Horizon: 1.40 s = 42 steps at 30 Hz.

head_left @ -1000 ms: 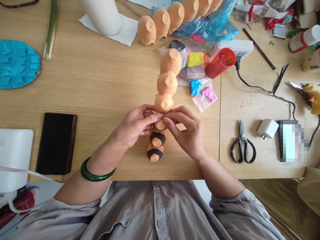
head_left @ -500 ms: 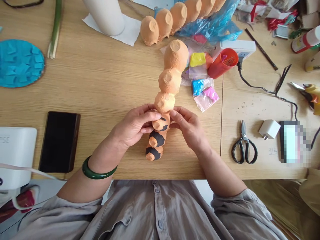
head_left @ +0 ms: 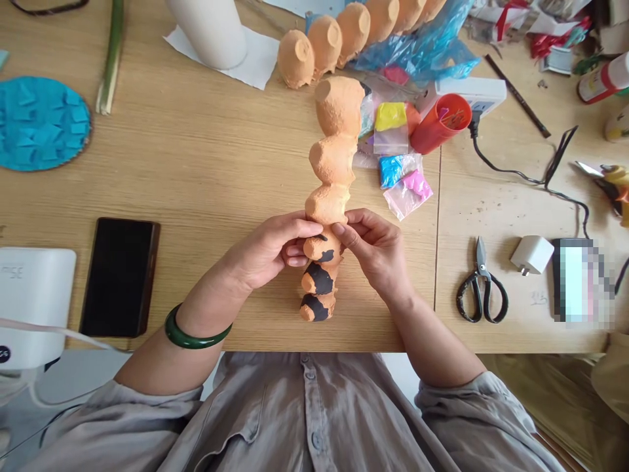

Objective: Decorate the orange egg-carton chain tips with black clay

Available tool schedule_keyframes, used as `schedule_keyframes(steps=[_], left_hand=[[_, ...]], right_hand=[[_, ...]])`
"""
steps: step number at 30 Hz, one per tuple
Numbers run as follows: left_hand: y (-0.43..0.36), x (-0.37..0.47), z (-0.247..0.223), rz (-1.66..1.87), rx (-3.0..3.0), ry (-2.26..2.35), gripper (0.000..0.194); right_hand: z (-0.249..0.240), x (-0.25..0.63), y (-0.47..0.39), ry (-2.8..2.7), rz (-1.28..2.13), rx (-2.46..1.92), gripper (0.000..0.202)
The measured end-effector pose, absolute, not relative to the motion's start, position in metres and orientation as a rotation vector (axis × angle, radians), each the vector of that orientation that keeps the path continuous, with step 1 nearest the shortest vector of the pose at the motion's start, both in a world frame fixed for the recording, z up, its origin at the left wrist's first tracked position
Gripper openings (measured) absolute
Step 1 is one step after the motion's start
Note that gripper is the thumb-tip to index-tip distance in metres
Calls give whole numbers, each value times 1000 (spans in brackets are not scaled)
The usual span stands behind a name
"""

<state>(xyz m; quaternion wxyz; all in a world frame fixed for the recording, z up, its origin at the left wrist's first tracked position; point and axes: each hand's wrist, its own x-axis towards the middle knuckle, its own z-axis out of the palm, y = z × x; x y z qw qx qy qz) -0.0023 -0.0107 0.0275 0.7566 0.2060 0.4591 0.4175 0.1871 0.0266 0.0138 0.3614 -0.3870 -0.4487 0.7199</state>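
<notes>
An orange egg-carton strip of bumpy cups stands out from my body over the table, held between both hands. Black patches cover parts of its near cups. My left hand grips the strip's left side, its thumb beside a small black piece on the third cup from the near end. On the right side, my right hand pinches the strip at about the same height, thumb on top. The fingers behind the strip are partly hidden.
Another orange cup strip lies at the back on a blue plastic bag. Bagged yellow clay, a red cup and scissors are to the right. A black phone and a blue oval piece lie left.
The egg-carton strip has been rolled so its cups now face more to the left. Its near end has swung slightly right. Both hands keep their hold.
</notes>
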Motion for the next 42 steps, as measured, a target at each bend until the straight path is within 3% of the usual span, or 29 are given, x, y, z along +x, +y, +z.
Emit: schedule_keyframes(steps=[20,24,29,42], left_hand=[[-11,1,35,872,573,1027,21],[-12,2,34,909,561,1036,36],[-13,3,33,897,652,1066,20],[-15,5,31,919,742,1189,37]], right_hand=[[11,186,25,-1264,1769,-1060,57],[13,186,24,-1267,1750,-1055,58],[13,186,24,-1280,1747,-1056,60],[10,187,24,-1267,1715,-1099,58]])
